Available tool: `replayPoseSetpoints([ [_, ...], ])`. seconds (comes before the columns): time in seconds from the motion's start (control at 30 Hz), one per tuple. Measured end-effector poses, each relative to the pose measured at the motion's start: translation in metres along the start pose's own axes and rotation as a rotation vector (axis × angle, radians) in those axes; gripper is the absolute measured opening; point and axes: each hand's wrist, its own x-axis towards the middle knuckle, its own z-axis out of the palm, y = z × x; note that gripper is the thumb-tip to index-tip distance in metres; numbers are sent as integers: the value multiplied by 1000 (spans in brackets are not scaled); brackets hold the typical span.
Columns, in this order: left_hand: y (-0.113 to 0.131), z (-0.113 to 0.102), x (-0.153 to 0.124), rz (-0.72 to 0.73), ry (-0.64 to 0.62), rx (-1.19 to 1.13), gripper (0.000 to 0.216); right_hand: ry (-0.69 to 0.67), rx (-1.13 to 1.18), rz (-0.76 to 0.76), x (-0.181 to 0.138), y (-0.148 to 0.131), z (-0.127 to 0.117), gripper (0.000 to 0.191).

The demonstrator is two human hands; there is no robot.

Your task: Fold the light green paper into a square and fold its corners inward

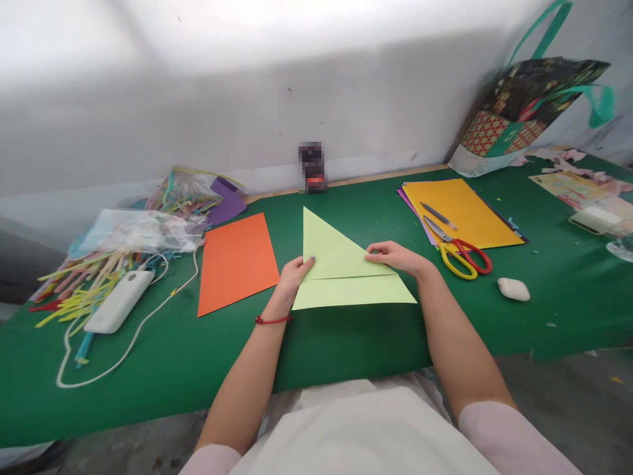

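A light green sheet of paper (pixel 336 254) is held up over the green table, folded so that a triangular flap lies over a strip along its lower edge. My left hand (pixel 295 274) pinches its left edge, thumb on the front face. On the slanted right edge my right hand (pixel 393 256) closes its thumb and fingers near the flap's lower corner. To the left of the folded sheet lies a flat orange sheet of paper (pixel 240 264).
Right of my hands, scissors (pixel 455 247) and a pen (pixel 438 215) rest on stacked coloured paper (pixel 479 211). Nearby is a white case (pixel 513 289). A power bank (pixel 121 300) with a cable and paper strips (pixel 74 284) occupy the left. A bag (pixel 524 119) leans on the wall.
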Motion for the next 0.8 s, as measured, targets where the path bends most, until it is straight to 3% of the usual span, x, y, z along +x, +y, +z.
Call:
replayPoseSetpoints([
  [0.1,6,1,-4,16,9,-62,44,-35,16,3,0,1,-1,38],
  [0.17,8,2,-5,28,46,-113,39,32,25,-22,1,3,-2,38],
  [0.23,8,1,-4,39,118,-135,33,198,19,-55,5,7,-6,34],
  [0.37,4,-1,0,55,248,-168,24,704,-162,33,10,21,-21,22],
  [0.43,2,-2,1,63,274,-189,24,828,-239,77,11,27,-28,19],
  [0.57,-4,0,1,98,226,-203,28,800,-318,73,15,35,-28,25],
  [0.7,-7,-1,-1,169,197,-165,32,580,-312,51,12,36,-30,10],
  [0.8,-7,-2,-2,172,208,-164,31,742,-522,79,-3,34,-54,19],
])
